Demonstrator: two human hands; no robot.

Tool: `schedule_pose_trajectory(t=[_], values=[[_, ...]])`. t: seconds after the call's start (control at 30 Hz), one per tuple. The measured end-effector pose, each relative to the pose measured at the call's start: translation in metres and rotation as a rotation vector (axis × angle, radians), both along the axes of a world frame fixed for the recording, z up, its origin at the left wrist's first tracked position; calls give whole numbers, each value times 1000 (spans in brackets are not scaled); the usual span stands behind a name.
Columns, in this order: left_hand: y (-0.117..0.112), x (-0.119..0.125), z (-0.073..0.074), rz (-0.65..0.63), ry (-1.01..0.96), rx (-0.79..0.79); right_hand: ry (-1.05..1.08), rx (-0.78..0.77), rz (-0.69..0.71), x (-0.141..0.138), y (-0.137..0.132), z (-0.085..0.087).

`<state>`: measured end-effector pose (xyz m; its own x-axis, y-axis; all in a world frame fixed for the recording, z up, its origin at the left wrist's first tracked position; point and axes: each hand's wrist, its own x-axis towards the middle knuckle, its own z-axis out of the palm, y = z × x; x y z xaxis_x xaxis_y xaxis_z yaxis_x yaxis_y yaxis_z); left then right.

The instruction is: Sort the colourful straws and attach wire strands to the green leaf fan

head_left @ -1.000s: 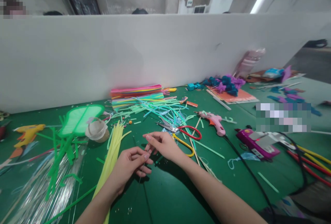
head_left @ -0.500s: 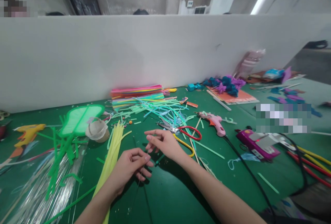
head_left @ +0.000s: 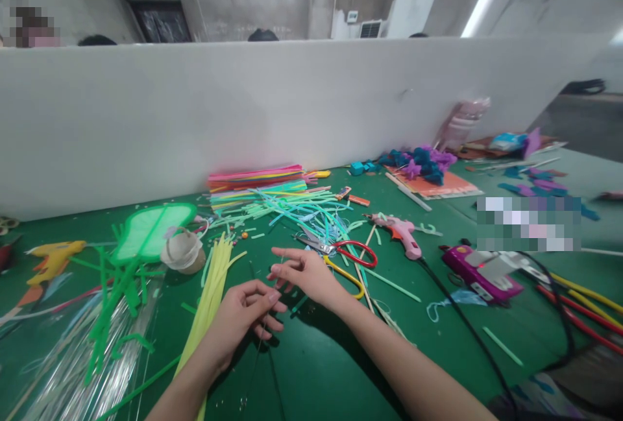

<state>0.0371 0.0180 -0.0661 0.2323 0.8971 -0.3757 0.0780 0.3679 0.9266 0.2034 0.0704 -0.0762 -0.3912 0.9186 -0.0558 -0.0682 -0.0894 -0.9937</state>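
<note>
Over the green table, my left hand (head_left: 248, 311) pinches a thin, clear thread (head_left: 257, 359) between thumb and forefinger. The thread hangs below that hand towards the table's near side, with tiny shiny bits by its lower end. Just above and to the right, my right hand (head_left: 309, 273) is closed in a pinch at the thread's upper part; the fingertips of both hands almost meet. Yellow pipe cleaners (head_left: 209, 304) lie in a bundle beside my left wrist. Scissors (head_left: 357, 252) with red and yellow handles rest behind my right hand.
A pink glue gun (head_left: 402, 231) lies to the right, a yellow one (head_left: 53, 259) at far left. A plastic cup (head_left: 182, 251) stands near a green leaf-shaped frame (head_left: 153, 229). Coloured pipe cleaners (head_left: 257, 178) pile before the white partition (head_left: 292, 109). A purple device (head_left: 481, 272) sits right.
The camera view has tilted up slightly, so the scene sits a little lower. My hands keep nearly the same pose, with the right fingertips marginally nearer the left hand.
</note>
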Motion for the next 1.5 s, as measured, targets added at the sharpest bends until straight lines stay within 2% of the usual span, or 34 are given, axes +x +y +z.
schedule_pose_trajectory(t=[0.17,0.43,0.7,0.97,1.13,1.33,1.5], values=[[0,0,-2,16,1,-20,2,31,25,-1,-3,3],[0,-2,-1,-22,-28,-30,-6,90,-60,-4,-5,3],[1,0,-4,35,-2,8,-18,87,-33,-1,-3,2],[0,0,-2,64,41,6,-84,147,-96,-5,-4,1],[-3,3,2,71,26,17,-81,157,-74,-3,-4,1],[-5,5,-1,71,5,13,-164,156,-12,-3,-7,4],[-5,6,-1,60,-6,0,-170,221,-66,-4,-6,4]])
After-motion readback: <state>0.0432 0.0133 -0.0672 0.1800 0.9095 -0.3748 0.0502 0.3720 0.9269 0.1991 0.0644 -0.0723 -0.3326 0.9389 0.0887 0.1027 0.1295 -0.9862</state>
